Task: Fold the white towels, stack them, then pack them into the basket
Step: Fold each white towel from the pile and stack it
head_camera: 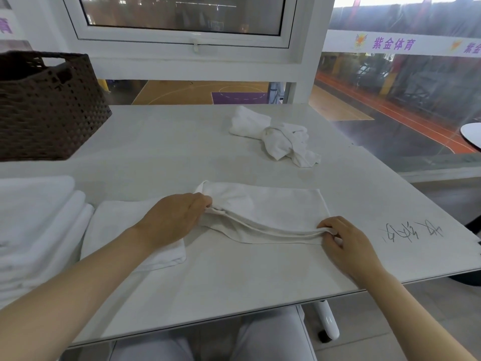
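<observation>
Towel (263, 207) lies across the table (234, 277) right in front of you, its long axis running left to right, already doubled so that the layered edges face you. Your left hand (171, 220) pinches the near left end of that edge with curled fingers, and your right hand (346, 243) pinches the near right corner between thumb and fingertips. Both hands are grasping the cloth, one at each end, so neither is nearer; the towel stretches between them and away from you.

Judging by that grip, the coming fold probably carries one end over to the other along the long axis, so your two hands need to close toward each other while the edges stay aligned.

Under your left forearm sits a folded towel (117, 230), just beside a taller stack of folded towels (36, 225) at the left edge. A crumpled pile of unfolded towels (276, 136) waits at the far side; how many pieces it holds is hard to tell. The dark woven basket (49, 110) stands at the far left, well apart from your hands.
</observation>
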The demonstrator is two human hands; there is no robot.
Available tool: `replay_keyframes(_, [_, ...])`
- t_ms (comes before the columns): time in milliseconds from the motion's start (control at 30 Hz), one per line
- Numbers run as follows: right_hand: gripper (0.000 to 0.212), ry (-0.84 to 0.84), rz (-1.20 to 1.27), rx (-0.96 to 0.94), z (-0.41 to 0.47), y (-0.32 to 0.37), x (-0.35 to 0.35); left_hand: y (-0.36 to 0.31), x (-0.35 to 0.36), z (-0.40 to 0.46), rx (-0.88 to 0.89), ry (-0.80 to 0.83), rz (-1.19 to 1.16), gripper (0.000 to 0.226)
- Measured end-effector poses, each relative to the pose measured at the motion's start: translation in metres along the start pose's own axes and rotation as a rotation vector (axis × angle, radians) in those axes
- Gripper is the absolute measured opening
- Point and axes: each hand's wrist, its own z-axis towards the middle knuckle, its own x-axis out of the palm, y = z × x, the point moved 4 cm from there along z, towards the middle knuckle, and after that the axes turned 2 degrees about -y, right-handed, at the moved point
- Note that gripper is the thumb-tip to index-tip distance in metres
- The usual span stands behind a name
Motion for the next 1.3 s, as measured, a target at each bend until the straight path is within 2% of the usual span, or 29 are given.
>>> replay_keyframes(167, [0.031,-0.029,0.08,0.058,0.003,-0.003,0.0,0.002,0.011,0.009,0.166,0.048,0.156,0.027])
replay_keyframes(267, [0.03,-0.037,0.117,0.063,0.002,-0.001,-0.002,0.001,0.026,0.006,0.192,0.139,0.134,0.026])
replay_keyframes(367, [0.028,-0.049,0.13,0.071,0.002,-0.001,-0.003,0.001,0.032,0.003,0.187,0.227,0.141,0.034])
replay_keyframes(667, [0.026,-0.04,0.124,0.077,0.004,-0.004,-0.003,0.008,0.047,0.023,0.137,0.139,0.26,0.036])
replay_keyframes(800, [0.027,-0.024,0.09,0.064,0.004,-0.005,-0.002,0.01,0.049,0.026,0.154,0.167,0.254,0.029])
replay_keyframes(900, [0.028,-0.011,0.042,0.052,0.004,-0.004,-0.001,0.015,0.046,0.022,0.17,0.237,0.175,0.007])
replay_keyframes(1067, [0.026,0.005,-0.106,-0.036,0.003,-0.003,0.0,0.016,0.031,0.008,0.244,0.279,0.047,0.017])
replay_keyframes(1200, [0.025,0.015,-0.176,-0.09,-0.001,-0.005,0.0,0.005,0.025,-0.003,0.367,0.365,-0.016,0.003])
replay_keyframes(1300, [0.012,0.028,-0.141,-0.075,-0.005,-0.002,-0.005,0.005,0.015,-0.011,0.35,0.459,-0.098,0.015])
